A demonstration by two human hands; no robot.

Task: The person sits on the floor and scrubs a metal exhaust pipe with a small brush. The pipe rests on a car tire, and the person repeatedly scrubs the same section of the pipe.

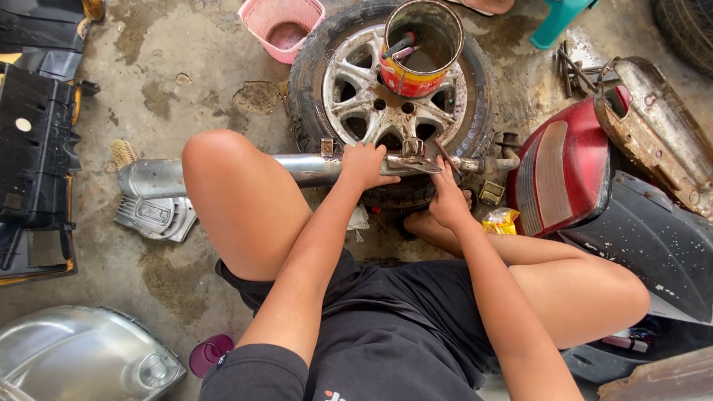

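A long chrome exhaust pipe (156,178) lies across the front of a car wheel (356,96) with a silver alloy rim. My left hand (365,165) grips the pipe near its narrow end, pressing it down. My right hand (448,197) holds a thin tool whose tip touches the pipe's bracket (416,157); the tool's kind is hard to tell. I sit on the floor with both knees apart, the pipe passing behind my left knee.
A red and yellow tin can (420,48) with a brush stands on the wheel. A pink basket (282,26) sits behind. A red tail light and dark fairing (579,178) lie at right, black panels (33,148) at left, a headlight (82,360) near left.
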